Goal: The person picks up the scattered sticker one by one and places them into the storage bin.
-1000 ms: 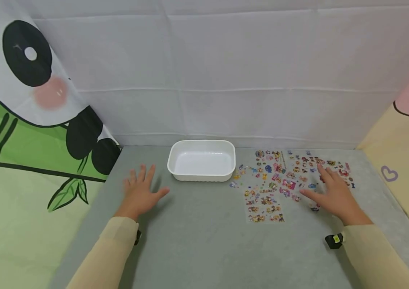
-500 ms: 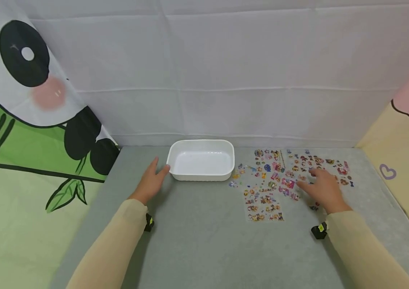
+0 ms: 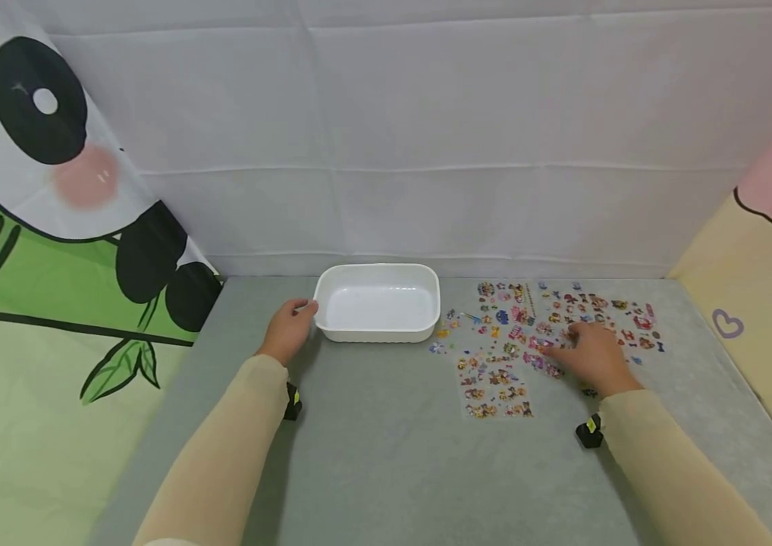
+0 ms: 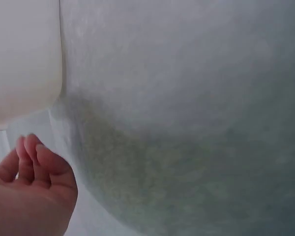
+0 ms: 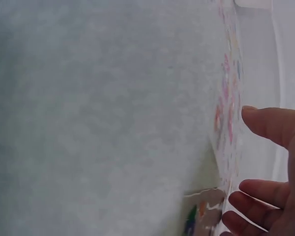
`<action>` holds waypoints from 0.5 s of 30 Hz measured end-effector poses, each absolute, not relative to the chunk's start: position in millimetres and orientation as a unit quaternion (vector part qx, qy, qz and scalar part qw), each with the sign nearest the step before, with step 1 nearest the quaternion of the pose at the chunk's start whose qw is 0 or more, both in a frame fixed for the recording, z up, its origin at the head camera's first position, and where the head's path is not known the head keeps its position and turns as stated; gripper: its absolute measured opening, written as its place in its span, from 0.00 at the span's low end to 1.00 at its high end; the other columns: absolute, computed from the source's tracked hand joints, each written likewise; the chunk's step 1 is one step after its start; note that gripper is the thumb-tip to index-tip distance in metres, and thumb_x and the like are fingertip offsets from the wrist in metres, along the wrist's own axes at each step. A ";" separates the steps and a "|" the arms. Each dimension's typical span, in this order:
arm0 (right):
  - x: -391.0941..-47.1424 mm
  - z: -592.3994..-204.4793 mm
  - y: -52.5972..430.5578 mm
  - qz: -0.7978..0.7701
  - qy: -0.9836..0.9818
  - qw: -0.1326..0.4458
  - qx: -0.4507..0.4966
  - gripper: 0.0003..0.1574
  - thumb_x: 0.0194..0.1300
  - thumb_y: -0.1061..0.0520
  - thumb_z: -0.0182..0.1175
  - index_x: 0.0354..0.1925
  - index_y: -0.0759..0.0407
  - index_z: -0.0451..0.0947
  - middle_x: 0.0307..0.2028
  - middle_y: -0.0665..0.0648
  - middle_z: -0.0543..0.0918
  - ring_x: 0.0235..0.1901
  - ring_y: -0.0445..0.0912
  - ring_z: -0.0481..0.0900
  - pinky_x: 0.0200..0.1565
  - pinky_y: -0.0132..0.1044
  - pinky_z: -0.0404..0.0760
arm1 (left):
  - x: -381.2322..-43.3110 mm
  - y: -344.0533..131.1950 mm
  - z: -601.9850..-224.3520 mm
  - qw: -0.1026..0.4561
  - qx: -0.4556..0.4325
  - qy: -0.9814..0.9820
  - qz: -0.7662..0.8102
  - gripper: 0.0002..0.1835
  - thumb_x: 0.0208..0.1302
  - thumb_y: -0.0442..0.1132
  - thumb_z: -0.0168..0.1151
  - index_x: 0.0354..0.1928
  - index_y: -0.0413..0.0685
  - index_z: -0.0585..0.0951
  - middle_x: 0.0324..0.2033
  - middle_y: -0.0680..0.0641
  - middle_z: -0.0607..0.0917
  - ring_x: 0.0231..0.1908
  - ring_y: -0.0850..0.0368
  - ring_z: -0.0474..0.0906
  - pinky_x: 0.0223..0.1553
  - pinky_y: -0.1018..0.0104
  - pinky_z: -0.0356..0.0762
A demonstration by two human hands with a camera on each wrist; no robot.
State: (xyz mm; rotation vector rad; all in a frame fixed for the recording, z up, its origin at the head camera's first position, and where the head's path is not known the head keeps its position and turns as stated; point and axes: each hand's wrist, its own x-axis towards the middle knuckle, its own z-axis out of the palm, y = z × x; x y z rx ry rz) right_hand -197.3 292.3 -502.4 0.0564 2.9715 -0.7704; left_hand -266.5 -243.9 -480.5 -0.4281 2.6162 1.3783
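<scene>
In the head view, a white rectangular tray (image 3: 378, 336) sits on the grey table against the back cloth. My left hand (image 3: 288, 330) is at its left end, thumb by the rim. The left wrist view has that hand (image 4: 37, 184) with loosely bent fingers, a small gap between them and the tray's corner (image 4: 24, 88). My right hand (image 3: 594, 356) hovers over the transparent sticker sheets (image 3: 495, 387), printed with small colourful figures. Seen from the right wrist, thumb and fingers of the hand (image 5: 273, 182) stand apart, with nothing between them.
A white cloth (image 3: 427, 152) hangs behind the table (image 3: 427, 462). Printed cloths cover the left (image 3: 24, 318) and right (image 3: 768, 288) sides. Several sticker sheets lie close together right of the tray, some overlapping.
My left hand has gone from spread fingers to a bent shape and moved right, up to the tray's left end. My right hand has shifted left over the sticker sheets, its fingers drawn in.
</scene>
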 end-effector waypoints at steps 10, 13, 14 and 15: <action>-196.2 -507.0 293.6 -0.256 0.966 0.026 0.005 0.51 0.63 0.37 0.70 0.63 0.77 0.71 0.56 0.78 0.75 0.55 0.73 0.71 0.53 0.68 0.72 | -286.8 -237.8 -480.2 0.105 -0.122 0.886 0.435 0.34 0.76 0.52 0.54 0.75 0.40 0.65 0.67 0.36 0.72 0.61 0.40 0.72 0.62 0.45 0.72; -195.6 -507.9 294.2 -0.254 0.967 0.026 0.005 0.50 0.63 0.38 0.70 0.63 0.77 0.71 0.56 0.78 0.74 0.56 0.73 0.70 0.54 0.69 0.71 | -290.0 -235.0 -483.3 0.091 -0.128 0.886 0.437 0.33 0.75 0.49 0.54 0.74 0.38 0.67 0.67 0.36 0.73 0.61 0.40 0.73 0.62 0.45 0.72; -195.4 -508.5 294.6 -0.253 0.967 0.025 0.005 0.50 0.63 0.38 0.70 0.63 0.77 0.72 0.56 0.78 0.74 0.56 0.73 0.70 0.54 0.69 0.71 | -290.5 -233.9 -484.5 0.083 -0.131 0.886 0.438 0.32 0.75 0.49 0.54 0.73 0.38 0.68 0.67 0.36 0.74 0.61 0.40 0.73 0.61 0.45 0.73; -195.2 -509.0 294.7 -0.252 0.967 0.024 0.005 0.49 0.63 0.38 0.70 0.63 0.76 0.72 0.56 0.78 0.74 0.56 0.73 0.70 0.54 0.69 0.71 | -290.8 -232.9 -485.8 0.076 -0.134 0.887 0.435 0.31 0.74 0.48 0.54 0.72 0.38 0.69 0.66 0.36 0.75 0.60 0.40 0.74 0.60 0.45 0.73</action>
